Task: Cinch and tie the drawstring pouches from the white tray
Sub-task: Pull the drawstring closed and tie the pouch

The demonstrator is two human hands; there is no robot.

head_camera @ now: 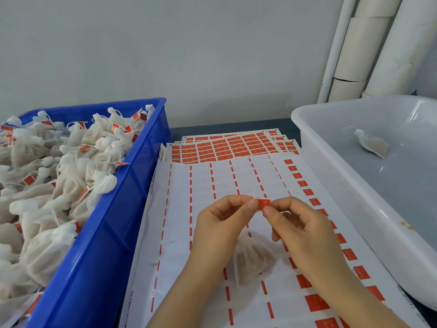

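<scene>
Bench (236, 126): label sheets (212, 183). Tagging step: left hand (222, 224), right hand (301, 229) pinch red tag (263, 204) above pouch (254, 259). Next, likely: press sealed.

Your left hand (222, 223) and right hand (300, 229) meet in front of you at mid-view. Both forearms come in from the bottom edge and angle toward each other. Each hand pinches one end of a small red label (263, 204) between thumb and forefinger, with the fingertips of the two hands nearly touching. Your remaining fingers curl loosely beneath, and your palms are turned inward, facing one another.
</scene>
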